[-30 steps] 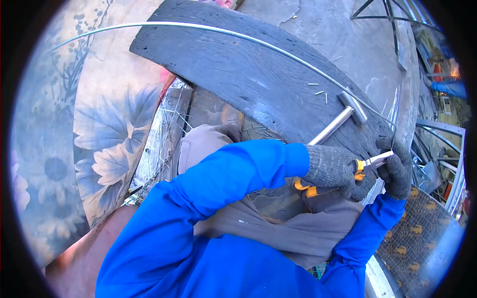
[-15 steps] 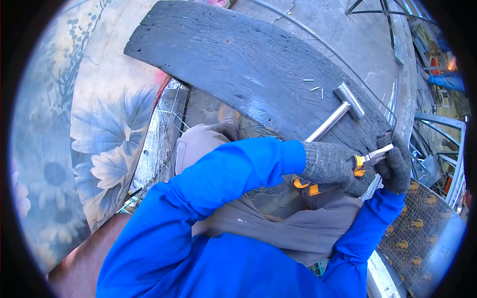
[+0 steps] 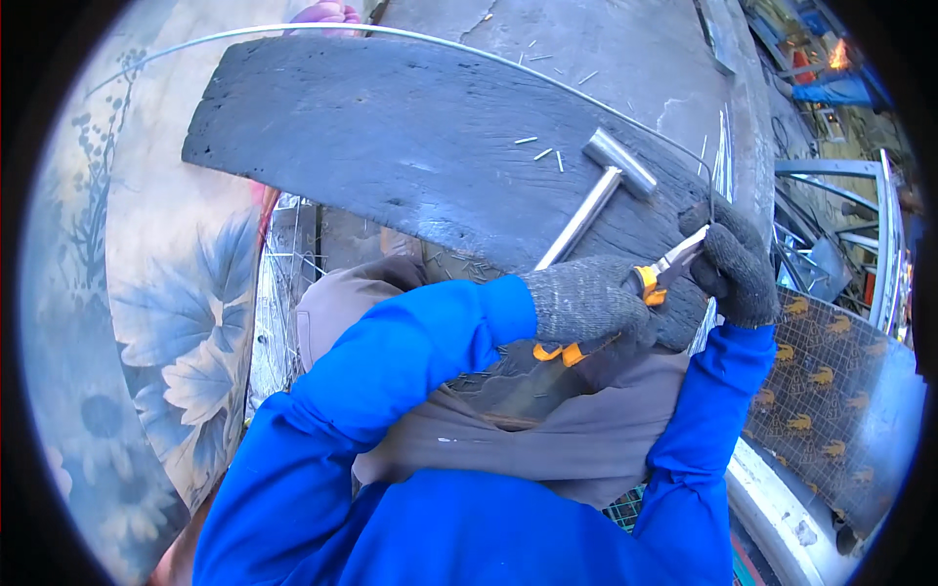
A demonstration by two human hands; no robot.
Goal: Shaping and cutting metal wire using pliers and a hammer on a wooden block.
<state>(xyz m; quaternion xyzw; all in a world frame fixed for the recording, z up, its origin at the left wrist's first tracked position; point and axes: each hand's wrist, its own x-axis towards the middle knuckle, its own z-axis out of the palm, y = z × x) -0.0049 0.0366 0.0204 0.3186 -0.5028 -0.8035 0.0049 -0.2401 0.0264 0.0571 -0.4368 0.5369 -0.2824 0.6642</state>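
Head: metal pliers [image 3: 676, 257], curved rod [image 3: 420, 37]

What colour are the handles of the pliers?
The pliers have yellow-orange handles where they show past the glove, clearest in the head view.

Pliers [image 3: 662, 268] with orange-yellow grips and a bare metal nose, held slantwise, nose up and to the right, near the end of a thin, pale rod [image 3: 410, 35], long, bowed, bent sharply downward at its right end.
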